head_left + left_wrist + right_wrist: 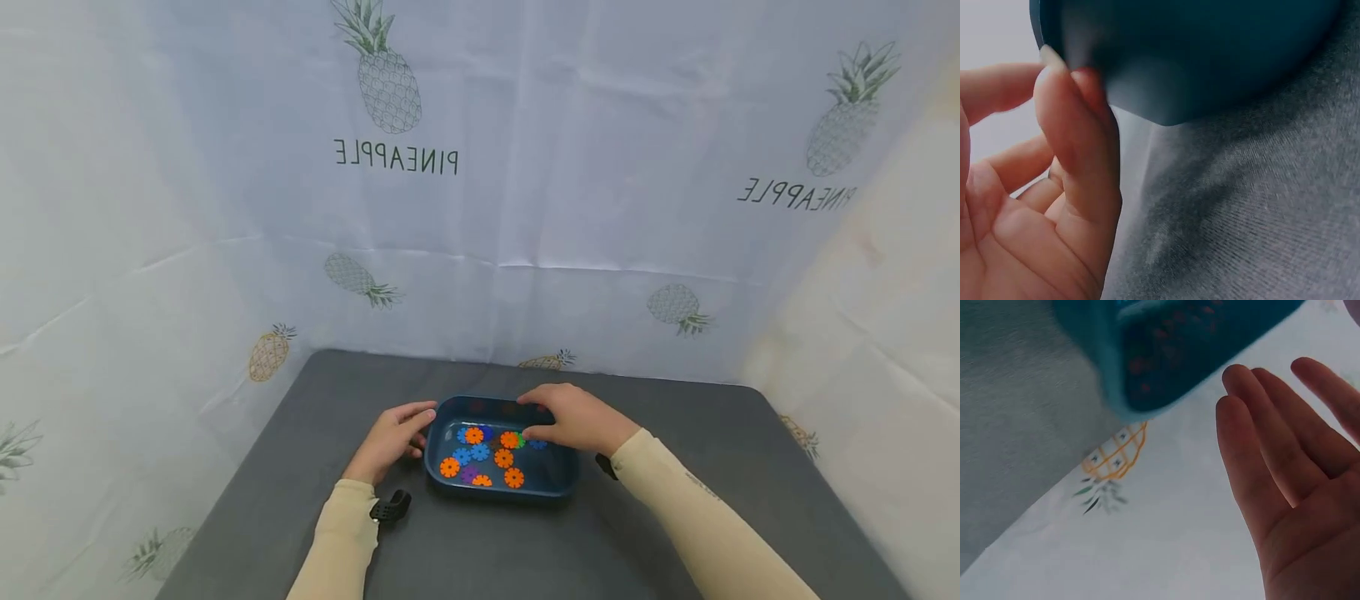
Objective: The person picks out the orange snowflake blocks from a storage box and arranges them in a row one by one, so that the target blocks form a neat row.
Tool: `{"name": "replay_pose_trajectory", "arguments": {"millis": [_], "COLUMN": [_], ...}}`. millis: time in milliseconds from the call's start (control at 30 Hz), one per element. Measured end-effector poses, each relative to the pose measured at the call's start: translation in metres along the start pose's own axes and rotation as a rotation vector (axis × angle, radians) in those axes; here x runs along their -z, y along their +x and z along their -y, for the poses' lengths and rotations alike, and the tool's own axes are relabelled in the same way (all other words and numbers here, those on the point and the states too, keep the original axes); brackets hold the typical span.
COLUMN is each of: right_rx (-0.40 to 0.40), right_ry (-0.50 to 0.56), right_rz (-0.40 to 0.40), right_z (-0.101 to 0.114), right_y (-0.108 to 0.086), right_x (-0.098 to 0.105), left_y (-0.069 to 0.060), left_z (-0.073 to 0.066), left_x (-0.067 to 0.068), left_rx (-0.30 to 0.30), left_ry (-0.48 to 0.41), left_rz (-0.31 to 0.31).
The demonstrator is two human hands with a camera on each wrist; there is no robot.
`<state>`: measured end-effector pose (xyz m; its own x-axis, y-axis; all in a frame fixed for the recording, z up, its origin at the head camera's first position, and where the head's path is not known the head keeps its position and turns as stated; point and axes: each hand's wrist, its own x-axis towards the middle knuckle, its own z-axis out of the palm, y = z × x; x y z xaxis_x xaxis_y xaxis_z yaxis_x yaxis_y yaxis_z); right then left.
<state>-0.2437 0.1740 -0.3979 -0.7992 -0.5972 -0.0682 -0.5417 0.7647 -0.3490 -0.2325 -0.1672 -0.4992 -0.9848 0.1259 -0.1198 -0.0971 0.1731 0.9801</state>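
A dark blue tray (498,493) holds several orange, blue, purple and green notched discs (513,477). At its left end is my left hand (390,437), thumb and forefinger extended toward the rim. The left wrist view has the left thumb (1075,131) up against the outside of the tray (1210,56), with a fingertip beside it; contact is hard to judge. Over the tray's right end, my right hand (581,417) has its thumb and fingers spread. From the right wrist, the fingers of that hand (1297,456) look loosely extended and apart from the tray (1197,356), holding nothing.
The tray stands on a dark grey tabletop (465,550). White cloth with pineapple prints (525,208) hangs behind the table and along both sides. Black bands are on both wrists, the left one (392,507) below the tray's left end.
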Motion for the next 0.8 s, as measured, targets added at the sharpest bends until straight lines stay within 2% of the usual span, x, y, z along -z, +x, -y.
{"name": "replay_pose_trajectory", "arguments": {"millis": [200, 433, 700, 800], "right_rx": [0.013, 0.033, 0.03, 0.014], "right_ry": [-0.02, -0.089, -0.181, -0.212], "right_rz": [0.077, 0.164, 0.181, 0.173], "right_z": [0.011, 0.019, 0.027, 0.027], "right_y": [0.025, 0.043, 0.057, 0.059], "right_x": [-0.009, -0.027, -0.04, -0.045], "left_y": [-0.002, -0.001, -0.001, 0.0], "left_z": [0.001, 0.004, 0.006, 0.007], "left_x": [0.001, 0.004, 0.008, 0.008], "left_rx": [-0.031, -0.008, 0.008, 0.01], "left_ry": [-0.031, -0.054, -0.071, -0.069], "left_rz": [0.038, 0.061, 0.03, 0.041]}}
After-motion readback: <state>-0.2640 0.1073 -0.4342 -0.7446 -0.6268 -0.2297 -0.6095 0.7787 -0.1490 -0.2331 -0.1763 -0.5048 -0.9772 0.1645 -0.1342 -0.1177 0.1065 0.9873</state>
